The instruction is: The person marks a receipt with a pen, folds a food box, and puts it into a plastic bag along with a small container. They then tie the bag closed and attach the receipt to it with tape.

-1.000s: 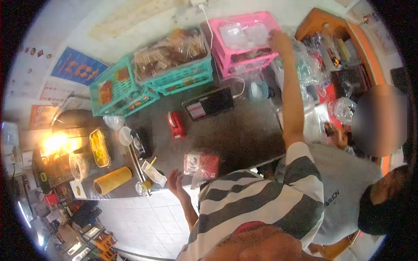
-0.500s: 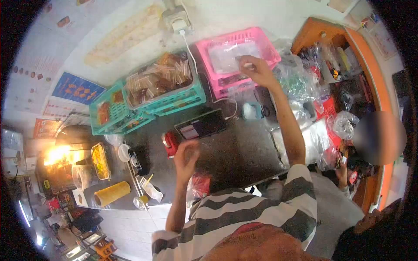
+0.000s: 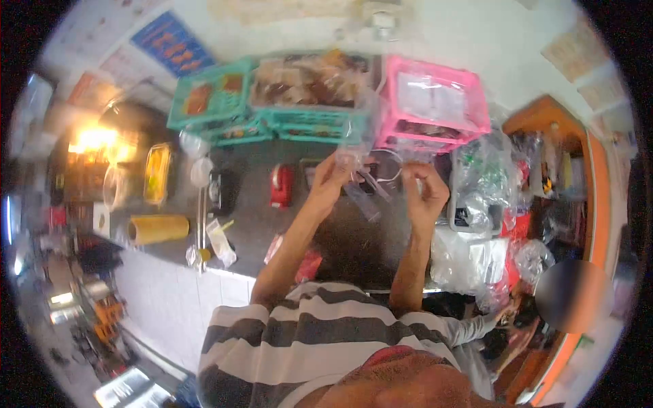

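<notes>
My left hand [image 3: 330,175] is closed on a clear plastic bag [image 3: 364,201] above the middle of the dark counter. The bag hangs loosely, and motion blurs it in places. To the right of it, apart from the bag, my right hand [image 3: 426,194] is raised with its fingers curled together; whatever they pinch, if anything, is too small to make out. Behind my hands stands a pink basket [image 3: 442,132] with clear bags [image 3: 435,95] lying on top. Part of a phone [image 3: 311,170] shows behind my left hand, and a white cable [image 3: 396,155] loops between the hands.
Teal baskets [image 3: 309,122] of packaged food line the wall. A red tape-dispenser-like object [image 3: 280,186] sits on the counter [image 3: 367,251]. At left are a yellow roll [image 3: 160,229] and a tray of yellow food [image 3: 157,175]. Plastic bags [image 3: 490,163] crowd the right, near another person's sleeve [image 3: 473,328].
My right hand has come away from the pink basket, toward me. My left hand has moved right and forward and now holds a clear plastic bag. The camera view has turned.
</notes>
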Demonstrator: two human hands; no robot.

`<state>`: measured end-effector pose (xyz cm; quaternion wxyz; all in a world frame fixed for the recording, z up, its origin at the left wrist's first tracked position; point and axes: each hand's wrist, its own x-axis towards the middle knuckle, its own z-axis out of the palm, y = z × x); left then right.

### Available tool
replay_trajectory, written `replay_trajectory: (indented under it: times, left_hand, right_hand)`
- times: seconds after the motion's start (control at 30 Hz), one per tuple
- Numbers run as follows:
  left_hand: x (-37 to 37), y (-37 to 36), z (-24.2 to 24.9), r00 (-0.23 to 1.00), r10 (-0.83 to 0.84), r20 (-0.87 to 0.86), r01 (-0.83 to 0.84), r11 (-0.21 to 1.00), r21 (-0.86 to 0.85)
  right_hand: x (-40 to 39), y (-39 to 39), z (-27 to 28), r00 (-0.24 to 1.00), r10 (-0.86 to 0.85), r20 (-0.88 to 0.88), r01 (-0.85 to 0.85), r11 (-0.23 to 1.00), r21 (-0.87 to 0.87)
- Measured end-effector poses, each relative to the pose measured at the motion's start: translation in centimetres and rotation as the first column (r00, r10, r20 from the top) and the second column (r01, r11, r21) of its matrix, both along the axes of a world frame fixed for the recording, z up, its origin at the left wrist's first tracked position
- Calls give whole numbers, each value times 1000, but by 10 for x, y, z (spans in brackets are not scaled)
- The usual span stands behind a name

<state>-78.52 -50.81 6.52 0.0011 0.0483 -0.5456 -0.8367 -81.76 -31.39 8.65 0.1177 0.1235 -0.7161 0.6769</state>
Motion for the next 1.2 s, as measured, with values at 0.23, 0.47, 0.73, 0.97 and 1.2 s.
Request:
replay_trajectory:
  times: [0.23,0.47,0.73,0.97,1.2]
  left_hand:
    - [90,-69,4,972,237,13,-237,968,80]
    - [180,-160,10,830,547,107,-558,814,163]
    - [256,-226,7,866,488,109,-499,827,259]
    - [291,-252,7,756,649,-85,-642,761,94]
    - [330,-302,-21,788,615,40,-605,784,-134]
  right_hand:
    - [56,-112,24,912,405,-63,-387,902,191]
    - [104,-178,11,860,480,175,-477,877,-62]
    - [191,-283,46,765,513,-391,-215,775,595]
    - [237,-339,10,869,489,-76,-460,855,240]
    - [270,-350,-20,804,566,182,-548,825,-142]
